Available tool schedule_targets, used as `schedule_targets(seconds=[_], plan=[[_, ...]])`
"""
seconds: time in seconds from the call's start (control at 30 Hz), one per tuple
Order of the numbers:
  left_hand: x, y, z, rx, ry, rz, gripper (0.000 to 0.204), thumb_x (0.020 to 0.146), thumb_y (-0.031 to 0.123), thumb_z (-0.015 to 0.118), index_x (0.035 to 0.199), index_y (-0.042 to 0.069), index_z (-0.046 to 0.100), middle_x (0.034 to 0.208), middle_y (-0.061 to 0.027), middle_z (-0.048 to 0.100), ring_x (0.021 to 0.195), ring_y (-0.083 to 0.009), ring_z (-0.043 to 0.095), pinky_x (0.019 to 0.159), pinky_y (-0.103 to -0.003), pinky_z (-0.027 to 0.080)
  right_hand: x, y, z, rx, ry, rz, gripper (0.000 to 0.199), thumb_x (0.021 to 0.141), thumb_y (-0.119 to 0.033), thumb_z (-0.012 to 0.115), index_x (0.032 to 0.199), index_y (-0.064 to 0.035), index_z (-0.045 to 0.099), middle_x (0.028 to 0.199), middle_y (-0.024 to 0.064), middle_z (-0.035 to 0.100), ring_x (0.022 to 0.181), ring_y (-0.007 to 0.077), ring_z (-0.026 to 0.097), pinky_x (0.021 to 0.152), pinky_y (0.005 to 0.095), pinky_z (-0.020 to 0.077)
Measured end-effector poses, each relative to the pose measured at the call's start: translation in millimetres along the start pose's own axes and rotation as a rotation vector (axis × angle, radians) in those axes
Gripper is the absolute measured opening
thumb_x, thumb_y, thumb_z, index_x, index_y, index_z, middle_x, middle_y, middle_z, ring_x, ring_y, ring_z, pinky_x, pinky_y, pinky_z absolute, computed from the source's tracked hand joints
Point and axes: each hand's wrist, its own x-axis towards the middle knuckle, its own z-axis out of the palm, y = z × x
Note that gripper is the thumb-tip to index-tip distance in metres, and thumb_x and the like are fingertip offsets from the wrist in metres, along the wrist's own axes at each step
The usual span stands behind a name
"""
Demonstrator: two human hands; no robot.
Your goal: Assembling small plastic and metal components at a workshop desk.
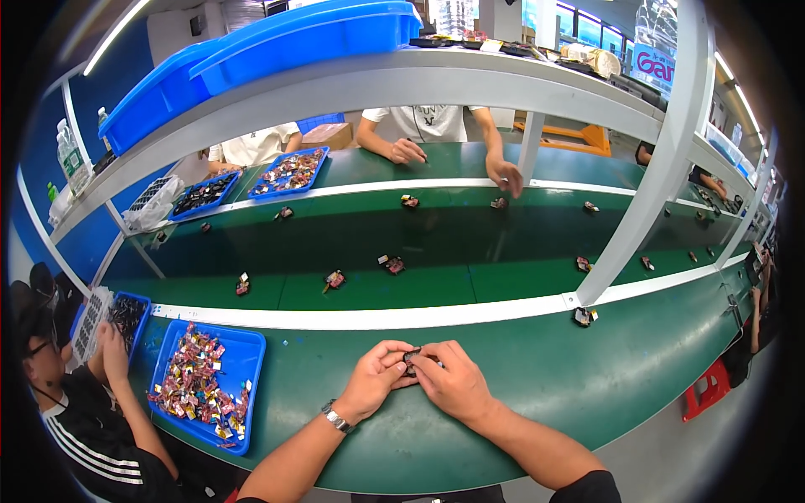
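Note:
In the middle of the green table, my left hand (375,381) and my right hand (453,381) meet around a small black part (411,359). The fingers of both are closed on it and cover most of it, so its exact kind does not show. A metal-banded watch (337,417) is on my left wrist. Left of my hands stands a blue tray (258,356) heaped with small red-and-yellow wired components (194,373). A small black assembly with a pale tag (584,317) lies to the right, beside the white rail.
A white rail (377,318) separates my tabletop from a green belt carrying several small assemblies (334,280). Overhead runs a grey shelf (503,80) with blue bins (302,46); its post (646,159) rises at right. A co-worker (92,419) sits at left, others across.

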Motion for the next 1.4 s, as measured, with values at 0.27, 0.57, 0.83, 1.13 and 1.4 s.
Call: schedule_targets(seconds=[0.27,0.57,0.83,1.13,1.4], plan=[[0,-3,-2,0.011,0.007,-0.012,0.027,0.1,-0.001,0.047,0.127,0.004,0.048,0.121,-0.0091,0.062,0.11,-0.0172,0.063,0.096,-0.035,0.054,-2,-2,2,-0.019,0.017,0.013,0.022,0.074,-0.001,0.072,0.096,-0.0037,0.069,0.097,0.0061,0.061,0.088,0.0227,0.061,0.069,0.0317,0.0554],[0,-3,-1,0.033,0.009,-0.023,0.027,0.099,-0.003,0.046,0.126,0.004,0.048,0.121,-0.0095,0.062,0.111,-0.0177,0.062,0.097,-0.037,0.055,-1,-2,4,0.029,0.021,0.051,0.023,0.073,0.003,0.074,0.095,-0.0054,0.071,0.095,0.0052,0.062,0.084,0.0227,0.061,0.069,0.0329,0.0539],[2,-1,1,0.0,0.01,-0.009,0.024,0.099,-0.004,0.044,0.123,0.0,0.047,0.12,-0.0126,0.06,0.113,-0.019,0.06,0.099,-0.039,0.055,-1,4,4,0.013,0.008,-0.006,0.025,0.072,0.002,0.068,0.096,-0.0042,0.068,0.096,0.0056,0.061,0.091,0.0232,0.061,0.073,0.0337,0.0545],[2,-8,2,0.089,0.081,0.058,0.017,0.1,0.002,0.05,0.117,0.0,0.05,0.113,-0.0125,0.063,0.103,-0.0188,0.065,0.086,-0.035,0.06,6,4,-4,0.289,-0.002,0.1,0.027,0.076,0.001,0.074,0.101,-0.0038,0.065,0.096,0.0094,0.064,0.086,0.0245,0.063,0.073,0.0326,0.0541],[2,-6,5,0.158,0.066,0.047,0.016,0.1,0.002,0.052,0.116,0.0,0.05,0.111,-0.0112,0.063,0.101,-0.0162,0.064,0.083,-0.033,0.06,2,6,1,0.535,-0.03,0.465,0.013,0.081,0.002,0.072,0.093,0.0011,0.068,0.091,0.0095,0.067,0.074,0.0155,0.067,0.069,0.0265,0.0552]])
